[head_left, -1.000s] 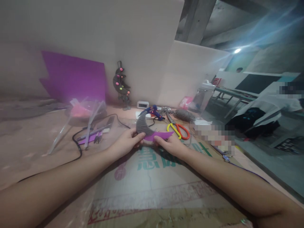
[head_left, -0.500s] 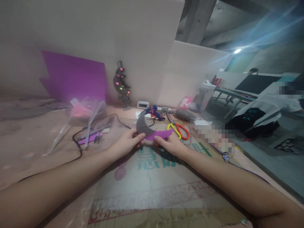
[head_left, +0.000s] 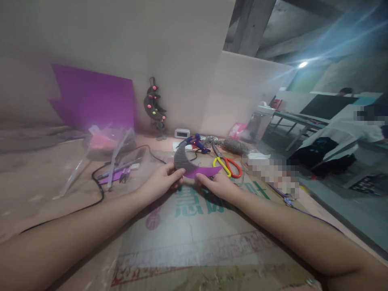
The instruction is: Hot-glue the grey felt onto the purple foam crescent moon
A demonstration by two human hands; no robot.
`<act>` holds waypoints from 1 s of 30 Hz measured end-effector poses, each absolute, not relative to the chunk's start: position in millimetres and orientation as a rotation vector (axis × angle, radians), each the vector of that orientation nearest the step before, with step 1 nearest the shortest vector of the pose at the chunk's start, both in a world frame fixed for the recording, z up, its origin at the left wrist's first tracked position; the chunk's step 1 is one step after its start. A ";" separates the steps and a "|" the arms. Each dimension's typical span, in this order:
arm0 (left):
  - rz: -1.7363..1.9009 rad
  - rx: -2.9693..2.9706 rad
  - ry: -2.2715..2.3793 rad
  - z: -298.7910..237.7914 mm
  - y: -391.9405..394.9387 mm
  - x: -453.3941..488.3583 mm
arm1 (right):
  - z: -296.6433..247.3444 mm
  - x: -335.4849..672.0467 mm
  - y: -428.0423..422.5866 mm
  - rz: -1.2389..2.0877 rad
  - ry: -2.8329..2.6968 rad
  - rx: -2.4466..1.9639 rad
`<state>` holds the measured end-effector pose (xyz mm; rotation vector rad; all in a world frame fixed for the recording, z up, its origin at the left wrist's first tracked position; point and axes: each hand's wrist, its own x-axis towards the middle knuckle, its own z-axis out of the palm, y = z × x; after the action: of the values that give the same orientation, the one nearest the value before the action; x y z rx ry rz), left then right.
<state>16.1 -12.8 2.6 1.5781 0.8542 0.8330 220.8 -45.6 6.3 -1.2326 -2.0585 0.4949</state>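
Between my two hands is a crescent moon cutout [head_left: 182, 158], its left part wound in grey yarn and its right end bare purple. My left hand [head_left: 169, 178] pinches the yarn-covered lower edge with the thumb on top. On the purple part, my right hand [head_left: 216, 182] grips with its thumb on the face and the fingers underneath. Just behind the crescent lies a blue glue gun [head_left: 198, 144] with a small red light. Scissors [head_left: 228, 166] with yellow and orange handles rest close to my right hand.
A printed cardboard sheet [head_left: 188, 246] lies under my hands. Grey yarn [head_left: 235, 146] and a small white clock [head_left: 182, 133] are at the back. A finished moon ornament [head_left: 154, 107] hangs by purple sheets [head_left: 100, 97]. Glue sticks [head_left: 74, 173], pens and a black cable [head_left: 98, 190] lie left. A person [head_left: 342, 133] sits far right.
My hands and the crescent stay almost still. The view has shifted very slightly, and a person's head in the background has moved right.
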 end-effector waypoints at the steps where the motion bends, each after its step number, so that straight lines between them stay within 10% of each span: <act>1: 0.840 1.569 0.843 2.2 -12.6 16.0 | 6.0 220.6 -45.3 0.472 -2.056 -1.228; 30: 0.798 1.575 0.856 -9.8 -10.0 12.9 | 2.6 221.7 -42.9 0.502 -2.095 -1.135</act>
<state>12.9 -10.0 -9.8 1.5755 0.8563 0.7983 221.7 -42.9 2.6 -1.1353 -2.0947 0.5023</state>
